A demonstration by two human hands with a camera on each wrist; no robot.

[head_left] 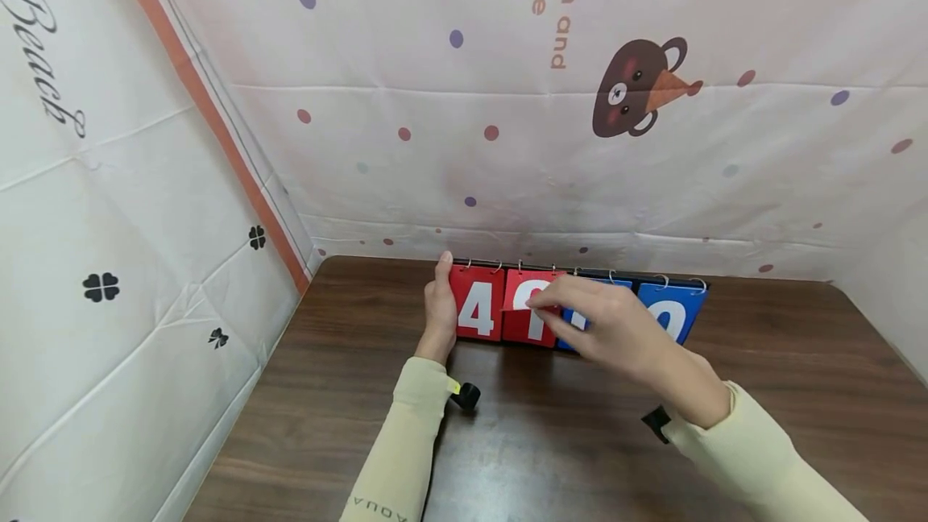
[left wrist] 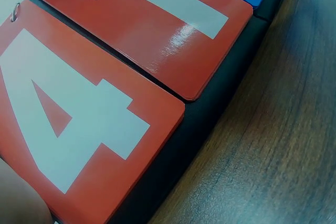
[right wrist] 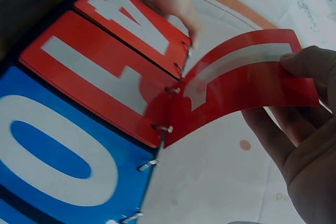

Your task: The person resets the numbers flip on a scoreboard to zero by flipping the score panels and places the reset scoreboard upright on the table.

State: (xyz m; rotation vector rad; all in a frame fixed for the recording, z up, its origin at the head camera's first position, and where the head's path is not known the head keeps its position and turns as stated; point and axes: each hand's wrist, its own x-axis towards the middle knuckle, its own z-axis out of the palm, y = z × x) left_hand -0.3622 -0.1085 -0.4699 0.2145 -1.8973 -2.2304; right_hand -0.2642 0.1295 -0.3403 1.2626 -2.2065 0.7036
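A tabletop flip scoreboard (head_left: 532, 343) with red and blue number cards on metal rings stands near the table's back edge. My left hand (head_left: 440, 304) holds its left end, beside the red card with a white 4 (left wrist: 68, 108); one fingertip (left wrist: 21, 198) shows in the left wrist view. With thumb and fingers my right hand (head_left: 609, 325) pinches the free end of a lifted red card (right wrist: 247, 72), which bends away from the stack. Beneath it lies a red card showing a white 1 (right wrist: 89, 72). In the head view the right hand partly covers the blue cards.
A blue card with a white 0 (right wrist: 52, 150) sits beside the red ones. The board rests on a dark wooden table (head_left: 326, 425). Behind and to the left hang printed white cloths (head_left: 391, 176) with dots, a bear and clovers.
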